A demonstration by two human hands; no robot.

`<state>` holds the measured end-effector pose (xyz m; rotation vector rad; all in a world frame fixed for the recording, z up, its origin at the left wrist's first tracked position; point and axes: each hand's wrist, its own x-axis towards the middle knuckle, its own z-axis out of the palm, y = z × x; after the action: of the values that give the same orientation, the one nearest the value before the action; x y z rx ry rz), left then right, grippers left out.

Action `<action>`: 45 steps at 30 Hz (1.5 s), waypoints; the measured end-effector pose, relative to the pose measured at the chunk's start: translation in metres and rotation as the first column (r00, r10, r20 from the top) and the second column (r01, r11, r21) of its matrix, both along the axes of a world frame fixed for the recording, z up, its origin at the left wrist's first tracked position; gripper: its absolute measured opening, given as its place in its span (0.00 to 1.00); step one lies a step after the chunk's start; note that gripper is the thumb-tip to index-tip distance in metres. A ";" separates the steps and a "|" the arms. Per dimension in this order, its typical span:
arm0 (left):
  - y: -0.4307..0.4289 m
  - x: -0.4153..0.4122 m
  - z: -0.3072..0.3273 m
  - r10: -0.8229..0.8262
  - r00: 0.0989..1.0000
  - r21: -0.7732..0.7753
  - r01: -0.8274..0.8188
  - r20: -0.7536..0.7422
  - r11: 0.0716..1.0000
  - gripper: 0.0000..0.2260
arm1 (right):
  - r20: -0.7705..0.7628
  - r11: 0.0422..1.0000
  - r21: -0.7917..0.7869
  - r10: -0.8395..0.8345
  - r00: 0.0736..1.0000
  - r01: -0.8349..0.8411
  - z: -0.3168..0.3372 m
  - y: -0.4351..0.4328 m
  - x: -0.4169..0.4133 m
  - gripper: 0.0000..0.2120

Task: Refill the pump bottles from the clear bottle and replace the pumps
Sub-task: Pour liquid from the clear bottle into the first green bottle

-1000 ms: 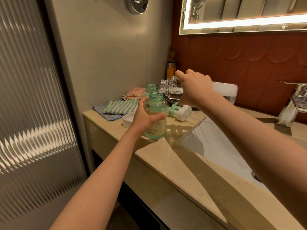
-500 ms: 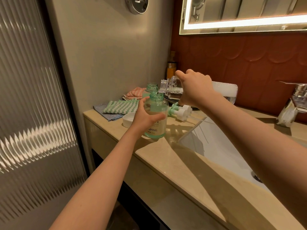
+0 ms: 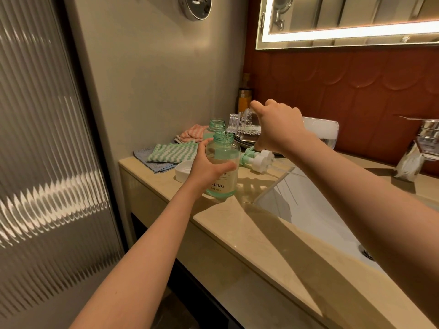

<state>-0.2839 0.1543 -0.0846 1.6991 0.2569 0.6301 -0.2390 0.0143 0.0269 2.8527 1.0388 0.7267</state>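
My left hand [image 3: 206, 165] grips a green-tinted pump bottle [image 3: 222, 173] standing open on the beige counter [image 3: 261, 224]. My right hand [image 3: 280, 127] holds the clear bottle [image 3: 320, 134] tipped on its side, its ribbed neck [image 3: 234, 123] right over the green bottle's mouth. A second open green bottle [image 3: 216, 125] stands just behind. Two white-and-green pumps [image 3: 257, 159] lie on the counter to the right of the held bottle.
A white cap or small dish [image 3: 184, 169] sits left of the bottle. Folded green, blue and pink cloths [image 3: 171, 154] lie at the back left. The white sink basin [image 3: 316, 210] opens to the right, with a chrome faucet [image 3: 425, 138] beyond. An amber bottle [image 3: 244, 98] stands in the corner.
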 end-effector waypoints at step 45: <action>0.000 -0.001 0.000 0.006 1.000 0.007 -0.006 -0.005 1.000 0.37 | 0.003 1.000 -0.026 -0.008 1.000 0.008 0.003 0.001 -0.003 0.36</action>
<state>-0.2848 0.1546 -0.0848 1.7075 0.2636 0.6316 -0.2424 0.0154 0.0298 2.8313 1.0287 0.7116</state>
